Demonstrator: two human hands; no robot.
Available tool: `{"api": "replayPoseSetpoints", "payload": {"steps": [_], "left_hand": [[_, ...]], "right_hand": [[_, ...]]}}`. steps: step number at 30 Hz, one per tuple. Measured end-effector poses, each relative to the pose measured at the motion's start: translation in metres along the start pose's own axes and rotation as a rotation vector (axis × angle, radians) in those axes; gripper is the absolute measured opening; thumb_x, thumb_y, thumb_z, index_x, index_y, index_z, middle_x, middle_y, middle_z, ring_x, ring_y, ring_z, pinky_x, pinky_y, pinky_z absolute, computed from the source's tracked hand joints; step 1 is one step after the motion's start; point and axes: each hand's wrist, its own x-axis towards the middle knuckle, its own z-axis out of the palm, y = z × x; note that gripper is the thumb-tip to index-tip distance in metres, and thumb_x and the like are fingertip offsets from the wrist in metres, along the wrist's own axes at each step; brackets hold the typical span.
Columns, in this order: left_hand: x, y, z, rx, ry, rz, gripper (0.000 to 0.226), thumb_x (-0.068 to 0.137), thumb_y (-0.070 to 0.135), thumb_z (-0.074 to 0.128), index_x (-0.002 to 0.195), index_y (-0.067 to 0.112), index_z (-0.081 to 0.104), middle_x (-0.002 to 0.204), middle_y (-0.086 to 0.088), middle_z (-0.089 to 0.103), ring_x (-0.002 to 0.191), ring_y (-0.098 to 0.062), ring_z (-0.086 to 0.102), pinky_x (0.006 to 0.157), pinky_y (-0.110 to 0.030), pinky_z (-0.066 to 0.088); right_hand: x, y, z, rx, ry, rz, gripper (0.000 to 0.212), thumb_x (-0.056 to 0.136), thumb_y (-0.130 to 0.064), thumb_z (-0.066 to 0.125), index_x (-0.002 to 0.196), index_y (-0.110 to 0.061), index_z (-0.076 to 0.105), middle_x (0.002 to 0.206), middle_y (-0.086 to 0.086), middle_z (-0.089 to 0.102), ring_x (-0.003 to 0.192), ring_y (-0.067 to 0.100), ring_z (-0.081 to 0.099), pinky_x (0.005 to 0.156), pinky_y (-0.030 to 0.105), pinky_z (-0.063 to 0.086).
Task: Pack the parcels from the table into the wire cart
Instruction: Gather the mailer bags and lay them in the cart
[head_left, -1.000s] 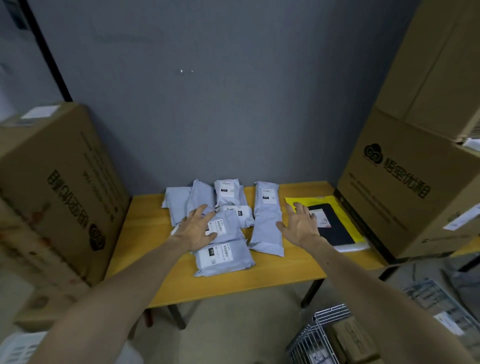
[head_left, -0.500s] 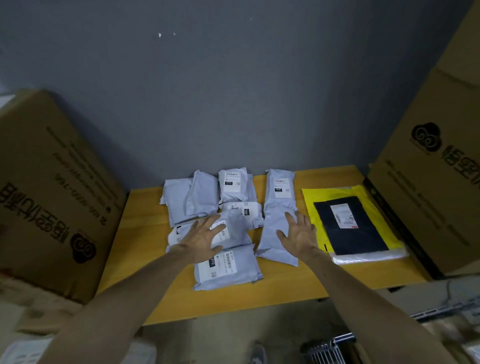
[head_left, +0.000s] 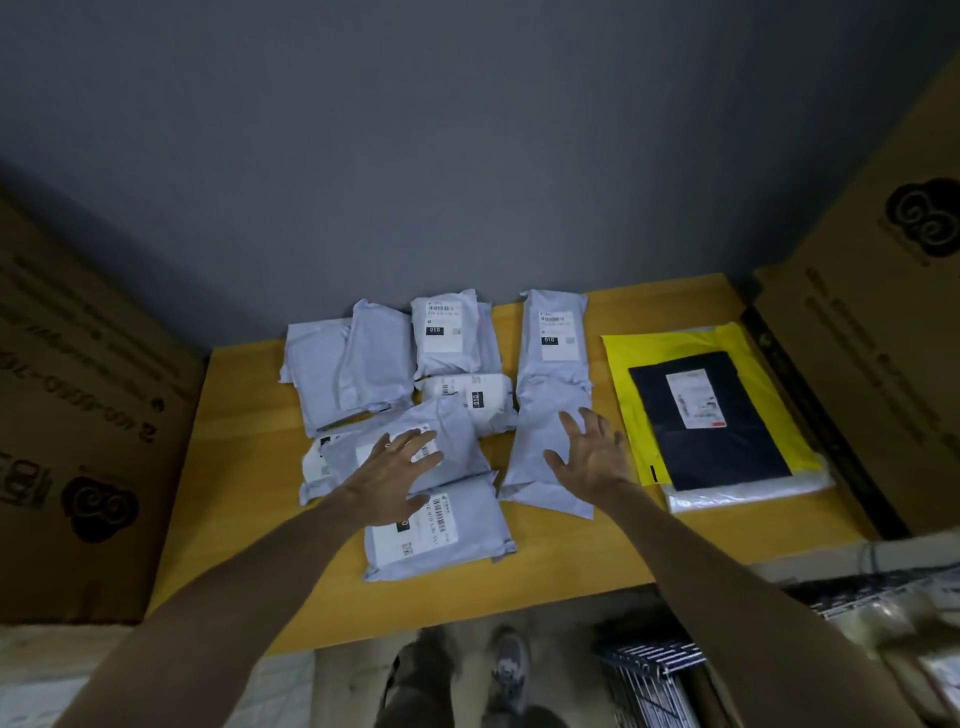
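Wooden table against grey wall

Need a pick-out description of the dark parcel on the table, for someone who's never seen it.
Start at the wooden table against the grey wall and go to its right end, beside the big cardboard box. A yellow mailer lies flat there with the dark parcel on top. It is the only near-black one; the others are pale grey.

A left cardboard box and a right cardboard box hem in the counter (grey wall behind); I can reach over its bare front strip.
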Motion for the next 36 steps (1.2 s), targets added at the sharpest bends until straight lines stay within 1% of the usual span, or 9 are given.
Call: {"api": "replayPoseSetpoints", "payload": {"steps": [3,6,9,14,17,22,25,31,36], "left_hand": [[0.015,-0.014,0.010,0.032,-0.007,0.053,0.061,0.071,0.046,0.072,0.125,0.019,0.063,0.138,-0.017,0.055,0.125,-0.041,0.055,0.089,-0.064,0.050],[0.030,-0.028,0.021,0.104,-0.022,0.092,0.071,0.057,0.047,0.088,0.120,0.022,0.068,0.136,-0.014,0.058,0.127,-0.036,0.050,0.086,-0.063,0.051],[0.046,-0.045,0.031,0.121,-0.053,0.139,0.076,0.048,0.050,0.090,0.117,0.025,0.069,0.135,-0.011,0.058,0.123,-0.033,0.054,0.083,-0.062,0.051],[0.062,-0.062,0.055,0.083,-0.042,0.195,0.082,0.062,0.055,0.080,0.134,0.028,0.053,0.146,-0.012,0.047,0.133,-0.035,0.034,0.092,-0.064,0.047],[0.067,-0.065,0.065,0.056,-0.013,0.202,0.077,0.073,0.061,0.069,0.140,0.027,0.051,0.153,-0.012,0.039,0.138,-0.037,0.036,0.098,-0.060,0.042],[0.073,-0.072,0.074,-0.001,0.067,0.245,0.069,0.076,0.059,0.069,0.135,0.025,0.054,0.153,-0.014,0.039,0.135,-0.040,0.041,0.091,-0.059,0.047],[0.076,-0.072,0.075,-0.037,0.138,0.272,0.068,0.074,0.057,0.072,0.131,0.024,0.055,0.151,-0.015,0.041,0.133,-0.040,0.042,0.091,-0.056,0.047],[0.081,-0.056,0.043,-0.085,0.295,0.210,0.063,0.072,0.053,0.066,0.126,0.021,0.062,0.152,-0.012,0.042,0.135,-0.038,0.040,0.094,-0.049,0.044],[0.092,-0.045,0.018,-0.147,0.360,0.111,0.062,0.074,0.048,0.063,0.128,0.019,0.061,0.152,-0.010,0.041,0.138,-0.037,0.037,0.088,-0.052,0.048]], "right_hand": [[0.016,0.000,0.009,-0.035,-0.037,0.005,0.072,0.097,-0.057,0.043,0.156,-0.022,0.021,0.160,0.009,0.017,0.146,0.030,0.017,0.114,0.050,0.024],[0.031,-0.002,0.021,-0.043,-0.075,0.019,0.072,0.097,-0.056,0.042,0.156,-0.021,0.020,0.160,0.009,0.016,0.146,0.030,0.016,0.114,0.052,0.023],[0.048,-0.008,0.037,-0.014,-0.106,0.056,0.072,0.098,-0.055,0.042,0.157,-0.021,0.018,0.162,0.010,0.012,0.147,0.030,0.013,0.115,0.054,0.022],[0.083,-0.020,0.070,0.048,-0.187,0.113,0.076,0.097,-0.057,0.042,0.158,-0.029,0.006,0.164,0.009,-0.003,0.150,0.031,-0.002,0.114,0.060,0.020],[0.101,-0.024,0.085,0.079,-0.176,0.157,0.074,0.096,-0.058,0.043,0.156,-0.032,0.010,0.162,0.009,-0.004,0.149,0.031,-0.005,0.111,0.061,0.023],[0.106,-0.030,0.103,0.007,-0.150,0.213,0.075,0.096,-0.057,0.042,0.156,-0.030,0.006,0.164,0.010,-0.011,0.150,0.036,-0.007,0.109,0.064,0.024],[0.096,-0.023,0.106,0.005,-0.131,0.236,0.078,0.092,-0.046,0.051,0.157,-0.028,0.011,0.164,0.012,-0.007,0.150,0.037,-0.004,0.105,0.062,0.032],[0.080,-0.007,0.103,0.021,-0.057,0.179,0.078,0.081,-0.046,0.064,0.150,-0.026,0.034,0.160,0.011,0.016,0.143,0.035,0.013,0.094,0.060,0.040],[0.075,-0.013,0.094,0.020,-0.042,0.177,0.077,0.084,-0.050,0.057,0.152,-0.026,0.031,0.163,0.007,0.013,0.145,0.033,0.012,0.097,0.061,0.037]]}}
